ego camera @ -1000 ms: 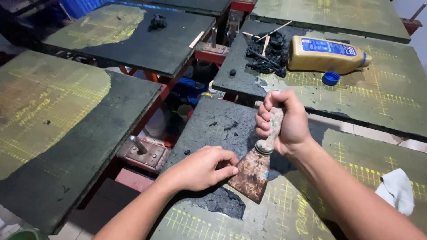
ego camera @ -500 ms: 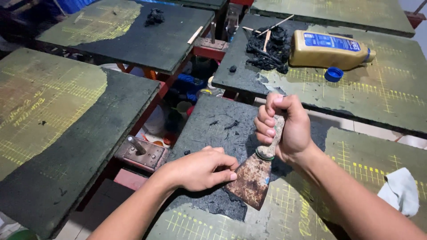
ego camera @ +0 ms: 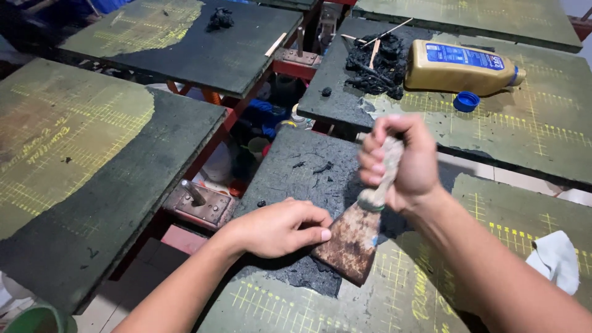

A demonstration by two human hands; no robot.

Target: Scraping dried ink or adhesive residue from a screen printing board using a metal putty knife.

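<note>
Near the front edge of the closest dark board, I grip a rusty scraper. It stands tilted, handle up, blade pointing down at the black gunk. My right hand is clenched round the handle. My left hand presses fingertips on the blade's left edge. On the far board lies a yellow bottle with a blue label, its blue cap beside it.

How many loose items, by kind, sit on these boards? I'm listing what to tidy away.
Rusty flat-bladed metal scraper, gripped by the right hand, left hand beside its blade: 1
Yellow plastic bottle lying on its side: 1
Round blue plastic cap: 1
Crumpled white cloth: 1
Thin wooden sticks: 3
Total: 7
</note>
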